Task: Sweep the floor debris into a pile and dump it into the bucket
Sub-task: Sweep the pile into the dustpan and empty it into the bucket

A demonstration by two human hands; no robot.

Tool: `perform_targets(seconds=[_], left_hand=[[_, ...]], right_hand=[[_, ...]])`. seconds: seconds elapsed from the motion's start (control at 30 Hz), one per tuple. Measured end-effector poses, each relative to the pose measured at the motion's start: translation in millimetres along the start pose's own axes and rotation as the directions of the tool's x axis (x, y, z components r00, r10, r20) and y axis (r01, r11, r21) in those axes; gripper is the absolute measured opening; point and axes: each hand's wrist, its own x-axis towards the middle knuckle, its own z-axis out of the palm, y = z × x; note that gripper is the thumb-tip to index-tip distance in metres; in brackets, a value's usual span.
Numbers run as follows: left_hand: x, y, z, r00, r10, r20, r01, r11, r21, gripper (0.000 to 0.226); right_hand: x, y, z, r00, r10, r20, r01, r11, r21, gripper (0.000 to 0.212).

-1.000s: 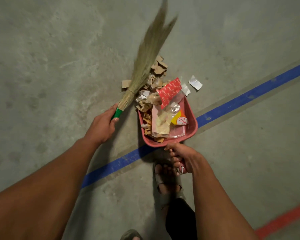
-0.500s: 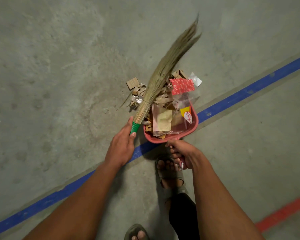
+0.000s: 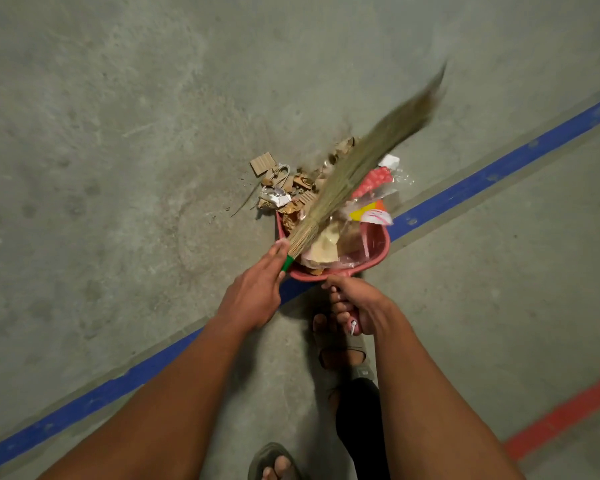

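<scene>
A red dustpan lies on the concrete floor, filled with paper scraps, cardboard bits and plastic wrappers. My right hand grips its handle just behind the pan. My left hand grips the green handle of a grass broom, whose blurred bristles slant up to the right over the pan and the debris. Loose cardboard pieces and a white scrap lie on the floor at the pan's left front edge. No bucket is in view.
A blue floor line runs diagonally under the dustpan. A red line crosses the lower right corner. My sandalled feet stand just behind the pan. Bare concrete lies all around.
The broom has swung from the left of the debris to the right, across the pan. My left hand moved right, close to the pan. Debris shifted toward the pan; some stayed at its left.
</scene>
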Motion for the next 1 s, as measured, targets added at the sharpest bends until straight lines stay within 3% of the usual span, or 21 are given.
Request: perform_targets(seconds=[0.27, 0.67, 1.0], left_hand=[[-35.5, 2.2, 4.2, 0.996, -0.077, 0.055, 0.072, 0.994, 0.088, 0.07], [-106.5, 86.1, -62.8, 0.995, 0.09, 0.047, -0.097, 0.979, 0.177, 0.076], [-195.1, 191.4, -109.0, 0.972, 0.232, 0.04, -0.234, 0.944, 0.231, 0.075]], right_hand=[[-14.4, 15.0, 0.6, 0.988, -0.145, 0.047, 0.145, 0.989, 0.013, 0.041], [-139.5, 55.9, -6.8, 0.939, -0.339, 0.055, 0.332, 0.937, 0.11, 0.046], [-291.9, 98.4, -36.4, 0.911, -0.41, -0.038, 0.409, 0.889, 0.204, 0.043]])
